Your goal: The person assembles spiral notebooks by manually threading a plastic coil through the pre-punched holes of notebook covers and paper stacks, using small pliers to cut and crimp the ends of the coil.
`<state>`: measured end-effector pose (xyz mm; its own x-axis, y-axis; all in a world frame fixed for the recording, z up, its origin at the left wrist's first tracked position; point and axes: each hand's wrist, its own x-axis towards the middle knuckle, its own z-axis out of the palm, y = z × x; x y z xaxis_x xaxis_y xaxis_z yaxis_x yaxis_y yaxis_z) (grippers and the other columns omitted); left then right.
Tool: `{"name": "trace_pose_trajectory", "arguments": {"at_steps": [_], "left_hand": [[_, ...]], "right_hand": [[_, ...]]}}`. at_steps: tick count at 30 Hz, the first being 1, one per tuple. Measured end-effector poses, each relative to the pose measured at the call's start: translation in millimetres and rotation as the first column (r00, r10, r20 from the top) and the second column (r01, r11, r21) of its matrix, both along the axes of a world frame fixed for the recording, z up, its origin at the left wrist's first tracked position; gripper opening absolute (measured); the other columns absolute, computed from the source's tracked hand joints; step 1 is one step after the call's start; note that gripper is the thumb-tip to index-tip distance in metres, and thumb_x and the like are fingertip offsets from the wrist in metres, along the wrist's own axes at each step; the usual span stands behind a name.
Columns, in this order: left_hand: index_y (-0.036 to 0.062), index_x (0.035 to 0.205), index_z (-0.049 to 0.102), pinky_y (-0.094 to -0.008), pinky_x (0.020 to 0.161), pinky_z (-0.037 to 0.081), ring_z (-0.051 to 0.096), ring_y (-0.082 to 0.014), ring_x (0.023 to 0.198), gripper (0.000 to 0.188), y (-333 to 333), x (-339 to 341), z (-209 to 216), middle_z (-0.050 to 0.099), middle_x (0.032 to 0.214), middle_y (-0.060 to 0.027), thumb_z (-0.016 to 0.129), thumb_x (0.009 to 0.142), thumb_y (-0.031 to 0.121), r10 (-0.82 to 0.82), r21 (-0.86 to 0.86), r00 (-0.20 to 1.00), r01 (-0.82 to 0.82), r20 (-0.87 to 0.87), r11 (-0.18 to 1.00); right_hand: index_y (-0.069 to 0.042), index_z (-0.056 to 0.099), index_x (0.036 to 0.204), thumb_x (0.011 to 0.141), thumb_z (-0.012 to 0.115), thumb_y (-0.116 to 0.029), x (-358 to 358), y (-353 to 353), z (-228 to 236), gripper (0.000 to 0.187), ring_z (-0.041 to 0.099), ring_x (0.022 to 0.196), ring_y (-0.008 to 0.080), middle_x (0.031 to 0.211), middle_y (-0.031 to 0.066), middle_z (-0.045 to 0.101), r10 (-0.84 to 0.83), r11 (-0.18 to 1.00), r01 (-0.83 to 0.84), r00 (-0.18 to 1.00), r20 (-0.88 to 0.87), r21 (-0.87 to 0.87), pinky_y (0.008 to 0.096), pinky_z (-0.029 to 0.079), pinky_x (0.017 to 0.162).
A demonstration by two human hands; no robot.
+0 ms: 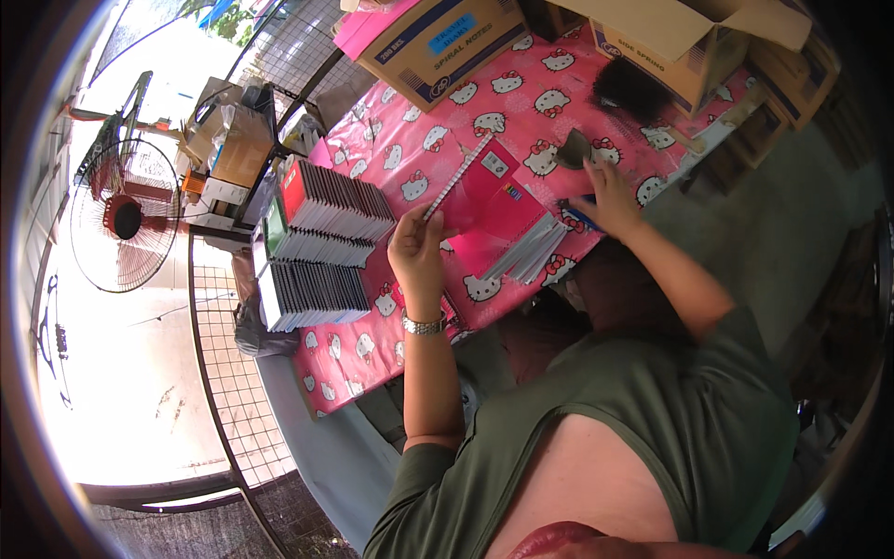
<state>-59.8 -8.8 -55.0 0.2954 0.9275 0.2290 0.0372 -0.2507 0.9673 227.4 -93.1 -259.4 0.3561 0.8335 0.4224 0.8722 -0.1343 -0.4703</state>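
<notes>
Fingers (416,226) of the left hand (417,253) are pinched on the spiral edge of the pink notebook (492,200), steadied mid-table. The right hand (610,197) is pressed flat on a blue pen (582,216) near the table's (521,93) front edge; stacked notebooks (321,247) are kept at its left edge.

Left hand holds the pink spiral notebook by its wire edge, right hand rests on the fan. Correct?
Not quite. In the head view the right hand rests on the pink tablecloth, not the fan. The left hand does hold the pink spiral notebook by its wire edge.
</notes>
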Motion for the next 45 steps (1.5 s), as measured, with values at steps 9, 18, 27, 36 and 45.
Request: {"name": "trace_pose_trajectory", "arguments": {"at_steps": [9,18,27,36,45], "left_hand": [[-0.007,0.11,0.067,-0.0251,0.065,0.056,0.069,-0.012,0.071,0.02,-15.2,18.7,-5.8,0.069,0.082,-0.0052,0.067,0.093,0.004,0.222,0.212,0.964,-0.189,-0.146,0.959],[0.0014,0.112,0.072,-0.023,0.059,0.05,0.062,-0.0059,0.064,0.029,-22.2,20.6,-21.8,0.07,0.073,-0.0064,0.068,0.084,-0.002,0.342,0.46,0.918,-0.219,-0.202,0.861],[0.0049,0.112,0.072,-0.0261,0.059,0.051,0.067,-0.0138,0.066,0.032,-29.8,19.1,-22.4,0.072,0.082,-0.0085,0.069,0.081,-0.002,0.393,0.546,0.885,-0.207,-0.248,0.812],[0.0087,0.096,0.071,-0.0433,0.077,0.05,0.067,-0.0297,0.085,0.018,-4.1,-52.4,53.4,0.071,0.09,-0.0086,0.061,0.082,0.005,0.647,0.834,0.67,-0.076,-0.364,0.547],[0.0143,0.111,0.065,-0.0482,0.094,0.046,0.061,-0.0372,0.109,0.028,71.8,-135.9,-114.4,0.068,0.107,-0.0152,0.059,0.086,0.025,0.27,0.287,0.223,0.047,-0.937,0.957]], "right_hand": [[-0.006,0.052,0.139,0.09,0.067,-0.027,-36.2,-43.2,124.5,0.056,0.058,0.105,0.0259,0.116,0.0135,0.058,0.253,0.944,-0.067,0.777,-0.577,0.323,0.0372,0.047,0.092],[-0.013,0.054,0.14,0.074,0.076,-0.024,-88.4,-39.8,195.4,0.07,0.059,0.097,0.0303,0.114,0.0121,0.054,0.528,0.826,-0.515,0.849,0.006,0.231,0.0407,0.051,0.085],[-0.01,0.058,0.133,0.081,0.075,-0.027,-81.4,-40.8,203.4,0.058,0.065,0.083,0.0249,0.095,0.0096,0.061,0.615,0.764,-0.628,0.64,-0.46,0.148,0.0373,0.052,0.078],[-0.006,0.056,0.128,0.086,0.069,-0.027,-34.2,-34.5,168.6,0.048,0.059,0.113,0.0298,0.116,0.0141,0.062,0.462,0.88,-0.294,0.716,-0.523,0.374,0.0391,0.046,0.097],[-0.009,0.064,0.115,0.077,0.074,-0.029,25.4,0.6,24.0,0.044,0.055,0.115,0.0334,0.112,0.0129,0.062,0.209,0.955,-0.208,0.978,-0.02,-0.212,0.0434,0.046,0.098]]}}
